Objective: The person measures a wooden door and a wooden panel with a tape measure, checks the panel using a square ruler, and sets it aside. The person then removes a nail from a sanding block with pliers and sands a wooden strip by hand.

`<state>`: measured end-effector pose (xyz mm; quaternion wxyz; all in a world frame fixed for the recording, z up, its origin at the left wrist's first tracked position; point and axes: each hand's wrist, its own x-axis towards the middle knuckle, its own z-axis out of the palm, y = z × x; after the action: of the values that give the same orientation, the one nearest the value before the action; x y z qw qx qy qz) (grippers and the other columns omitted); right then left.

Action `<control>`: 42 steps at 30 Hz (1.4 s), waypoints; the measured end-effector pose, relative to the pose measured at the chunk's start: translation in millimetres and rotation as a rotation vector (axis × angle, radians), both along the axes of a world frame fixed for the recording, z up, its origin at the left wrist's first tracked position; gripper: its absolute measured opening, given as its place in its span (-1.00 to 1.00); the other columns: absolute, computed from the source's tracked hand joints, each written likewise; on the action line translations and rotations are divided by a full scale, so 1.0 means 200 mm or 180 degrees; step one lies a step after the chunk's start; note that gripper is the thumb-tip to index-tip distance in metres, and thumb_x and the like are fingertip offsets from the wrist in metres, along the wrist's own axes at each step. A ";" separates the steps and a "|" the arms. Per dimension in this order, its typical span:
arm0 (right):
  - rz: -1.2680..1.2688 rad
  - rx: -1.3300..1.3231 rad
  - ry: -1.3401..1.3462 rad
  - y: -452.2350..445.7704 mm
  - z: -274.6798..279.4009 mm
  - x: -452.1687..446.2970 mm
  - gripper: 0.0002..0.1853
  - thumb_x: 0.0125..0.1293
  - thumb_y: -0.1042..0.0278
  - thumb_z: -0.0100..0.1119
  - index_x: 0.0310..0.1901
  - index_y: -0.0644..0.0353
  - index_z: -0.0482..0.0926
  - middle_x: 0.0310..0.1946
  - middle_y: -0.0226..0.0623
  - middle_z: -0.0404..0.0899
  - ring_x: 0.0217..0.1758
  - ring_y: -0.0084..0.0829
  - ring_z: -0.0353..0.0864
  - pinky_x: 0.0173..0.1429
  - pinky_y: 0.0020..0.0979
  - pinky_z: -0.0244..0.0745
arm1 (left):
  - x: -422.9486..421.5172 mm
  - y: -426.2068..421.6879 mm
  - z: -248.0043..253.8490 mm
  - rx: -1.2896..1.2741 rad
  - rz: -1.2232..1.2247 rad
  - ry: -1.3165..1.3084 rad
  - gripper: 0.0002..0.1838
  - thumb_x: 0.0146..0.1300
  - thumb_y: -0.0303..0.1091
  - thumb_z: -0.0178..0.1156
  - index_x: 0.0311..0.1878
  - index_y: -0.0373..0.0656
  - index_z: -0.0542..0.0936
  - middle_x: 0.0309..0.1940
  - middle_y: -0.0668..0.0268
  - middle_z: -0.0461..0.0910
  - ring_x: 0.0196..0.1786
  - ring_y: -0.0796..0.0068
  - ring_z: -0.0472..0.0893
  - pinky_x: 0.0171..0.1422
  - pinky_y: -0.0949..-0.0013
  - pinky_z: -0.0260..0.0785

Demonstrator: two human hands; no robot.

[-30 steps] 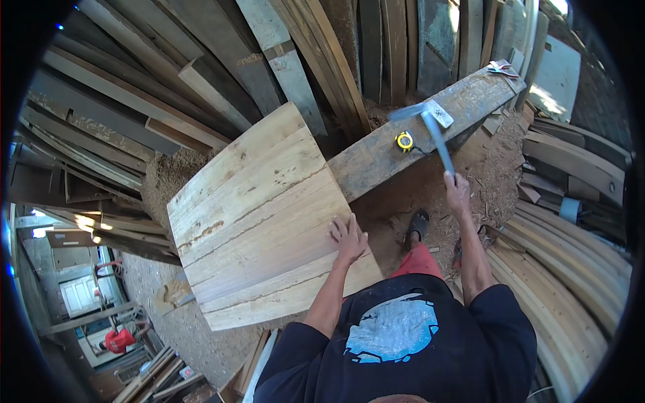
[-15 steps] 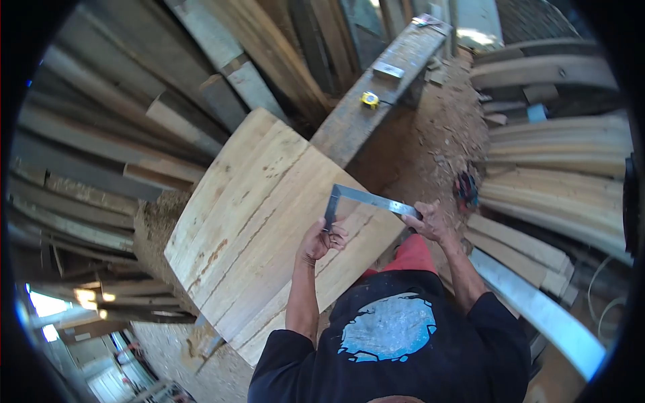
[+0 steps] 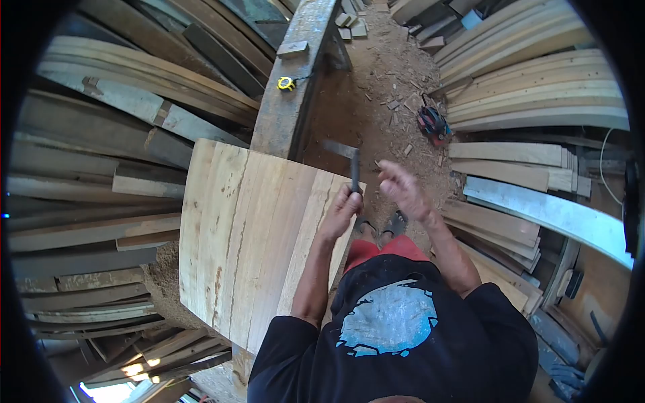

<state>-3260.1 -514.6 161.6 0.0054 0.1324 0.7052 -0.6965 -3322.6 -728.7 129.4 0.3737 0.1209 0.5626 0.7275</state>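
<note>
My left hand (image 3: 341, 211) is closed around the dark arm of a carpenter's square (image 3: 355, 168), holding it up near the corner of a wide wooden panel (image 3: 259, 221). The square's other arm points left and is blurred. To the right of it, my right hand (image 3: 406, 193) is raised with its fingers loosely apart, holding nothing and slightly smeared by motion. The panel is made of pale boards side by side, with dark cracks along the grain.
A narrow bench plank (image 3: 279, 131) runs away behind the panel, carrying a yellow tape measure (image 3: 286, 83) and a small wood block (image 3: 293, 49). Stacked boards (image 3: 527, 94) line both sides. Wood scraps and a dark red-and-black object (image 3: 433, 125) lie on the dirt floor (image 3: 376, 87).
My right hand has let go of the square and drawn away from it. The square has turned in my left hand. The view has swung to the right.
</note>
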 end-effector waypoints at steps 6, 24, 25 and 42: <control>-0.0216 0.0283 -0.0699 -0.16 -0.37 0.15 -0.84 0.34 0.38 0.27 -0.23 0.30 0.57 -0.42 -0.36 0.59 -0.40 -0.59 0.55 -0.29 -0.44 0.49 | 0.29 0.11 -0.23 -0.1734 -0.0112 0.0988 -0.77 0.46 -0.27 0.25 -0.09 -0.20 0.46 -0.34 0.32 0.55 -0.30 0.44 0.54 -0.20 0.33 0.42; -0.0836 0.0077 -0.1055 -0.38 -1.08 0.12 -0.87 0.24 0.46 0.25 -0.32 0.30 0.50 -0.50 -0.24 0.48 -0.42 -0.43 0.49 -0.28 -0.30 0.41 | 0.06 -0.53 -0.79 -0.4534 0.0572 0.3414 -0.51 0.28 -0.22 0.12 0.26 -0.13 0.38 0.53 -0.26 0.13 0.55 -0.11 0.14 0.49 -0.14 -0.11; -0.0797 -0.0085 -0.1091 -0.38 -1.09 0.12 -0.86 0.25 0.45 0.26 -0.33 0.29 0.49 -0.51 -0.29 0.46 -0.43 -0.49 0.46 -0.30 -0.33 0.39 | 0.06 -0.53 -0.79 -0.4497 0.0603 0.3433 -0.51 0.27 -0.22 0.13 0.25 -0.13 0.38 0.53 -0.25 0.12 0.55 -0.11 0.14 0.49 -0.15 -0.11; -0.0589 -0.0362 -0.1117 -0.35 -1.03 0.11 -0.87 0.29 0.44 0.26 -0.20 0.31 0.60 -0.41 -0.37 0.53 -0.34 -0.58 0.46 -0.23 -0.40 0.43 | 0.06 -0.54 -0.80 -0.4427 0.0577 0.3269 -0.47 0.25 -0.20 0.10 0.28 -0.14 0.36 0.56 -0.22 0.06 0.51 -0.15 0.09 0.52 -0.19 -0.21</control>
<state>-3238.0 -584.9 -44.3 0.0716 0.3154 0.6379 -0.6989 -3310.7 -836.7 -31.6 0.0033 0.1331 0.9859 0.1010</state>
